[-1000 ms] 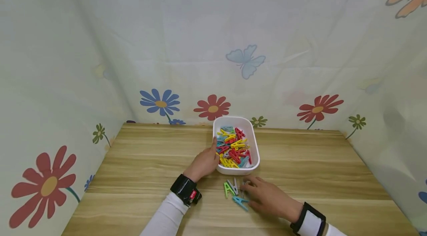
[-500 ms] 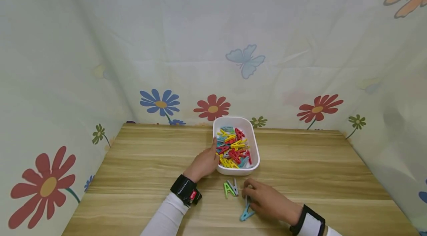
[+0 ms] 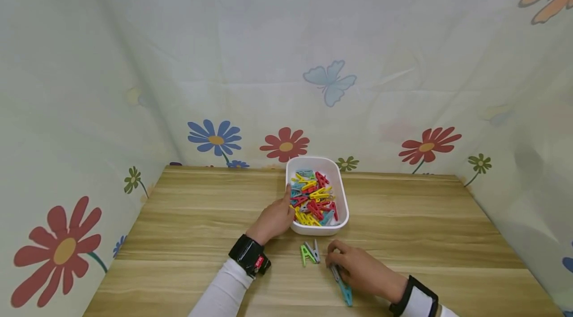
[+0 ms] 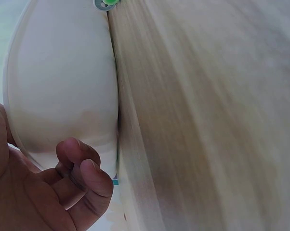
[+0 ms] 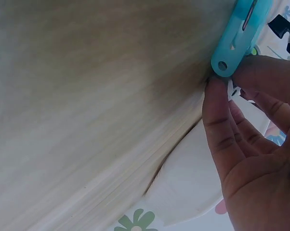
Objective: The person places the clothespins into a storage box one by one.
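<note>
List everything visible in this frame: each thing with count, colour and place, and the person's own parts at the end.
Table: one, light wood grain, fills the lower half of the head view.
Tub: one, white, rounded rectangle, on the table at centre back.
Pegs in tub: a heap, too many to count; red, yellow, teal, some grey.
Green peg: one, on the table just in front of the tub.
Grey peg: one, lying against the green peg.
Teal peg: one, in the right hand, low over the table.
Backdrop: pale cloth with flower and butterfly prints, on three sides.
Wristbands: two, black, over white sleeves.
Left hand: rests against the tub's left wall.
Right hand: pinches the teal peg; grip at one end.
</note>
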The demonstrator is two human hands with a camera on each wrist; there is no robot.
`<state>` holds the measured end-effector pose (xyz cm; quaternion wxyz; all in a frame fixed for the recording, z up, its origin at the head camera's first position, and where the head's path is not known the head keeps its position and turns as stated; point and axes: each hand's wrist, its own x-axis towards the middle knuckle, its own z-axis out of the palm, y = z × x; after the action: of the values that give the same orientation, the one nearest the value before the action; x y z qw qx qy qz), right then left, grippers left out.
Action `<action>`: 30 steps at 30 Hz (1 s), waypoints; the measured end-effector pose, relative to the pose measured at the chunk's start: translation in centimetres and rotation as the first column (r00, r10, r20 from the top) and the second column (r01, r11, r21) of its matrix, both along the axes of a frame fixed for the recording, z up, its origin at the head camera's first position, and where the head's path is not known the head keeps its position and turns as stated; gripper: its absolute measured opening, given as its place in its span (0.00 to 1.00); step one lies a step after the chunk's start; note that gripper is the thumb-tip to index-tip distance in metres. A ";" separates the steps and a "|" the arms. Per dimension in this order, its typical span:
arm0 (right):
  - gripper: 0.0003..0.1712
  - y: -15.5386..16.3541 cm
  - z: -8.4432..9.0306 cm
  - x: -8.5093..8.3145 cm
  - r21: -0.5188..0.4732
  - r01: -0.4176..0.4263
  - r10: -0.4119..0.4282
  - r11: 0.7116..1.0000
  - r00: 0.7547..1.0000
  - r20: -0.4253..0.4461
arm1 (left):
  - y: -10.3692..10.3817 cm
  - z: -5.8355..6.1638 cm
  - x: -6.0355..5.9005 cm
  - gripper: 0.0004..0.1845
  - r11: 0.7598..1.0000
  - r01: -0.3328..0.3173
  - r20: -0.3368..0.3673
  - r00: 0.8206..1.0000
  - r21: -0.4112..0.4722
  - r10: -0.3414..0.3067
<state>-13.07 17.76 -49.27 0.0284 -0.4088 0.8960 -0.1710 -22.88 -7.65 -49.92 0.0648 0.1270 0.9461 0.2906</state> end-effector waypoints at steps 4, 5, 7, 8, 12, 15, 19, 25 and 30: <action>0.16 0.1 0.2 0.1 -0.017 -0.002 0.001 1.000 1.000 -0.023 | 0.0 0.2 0.1 0.38 1.000 -0.001 0.010 1.000 0.019 0.001; 0.17 0.1 0.3 0.0 -0.019 0.000 -0.001 1.000 1.000 -0.028 | 0.0 0.3 0.1 0.38 1.000 -0.003 0.013 1.000 0.022 0.003; 0.17 0.1 0.6 0.0 -0.018 0.007 -0.007 1.000 1.000 -0.024 | 0.1 0.4 0.2 0.38 1.000 -0.004 0.016 1.000 0.025 0.004; 0.17 0.1 0.8 -0.1 -0.013 0.015 -0.016 1.000 1.000 -0.016 | 0.1 0.4 0.2 0.38 1.000 -0.003 0.015 1.000 0.021 0.003; 0.16 0.3 1.6 -0.6 -0.012 0.047 -0.047 0.999 0.999 0.021 | 0.1 0.6 0.2 0.37 1.000 0.001 0.002 1.000 0.007 -0.001; 0.14 0.4 2.3 -0.8 -0.032 0.059 -0.059 0.998 0.998 0.009 | 0.1 0.6 0.2 0.37 1.000 0.002 -0.005 1.000 0.001 -0.002; 0.13 0.5 3.1 -1.2 -0.052 0.053 -0.056 0.997 0.997 -0.061 | 0.1 0.7 0.3 0.37 1.000 0.004 -0.007 1.000 -0.001 -0.004; 0.13 0.5 4.5 -1.6 -0.049 0.073 -0.078 0.996 0.991 -0.109 | 0.1 0.7 0.4 0.38 1.000 0.004 -0.011 1.000 -0.013 -0.004; 0.13 0.2 5.9 -2.1 -0.053 0.066 -0.075 0.996 0.980 -0.186 | 0.0 0.4 0.3 0.38 1.000 0.000 -0.005 1.000 -0.009 0.000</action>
<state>-15.18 17.93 -43.40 -0.0718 -0.3917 0.9044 -0.1532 -22.56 -7.61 -49.48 0.0629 0.1273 0.9477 0.2858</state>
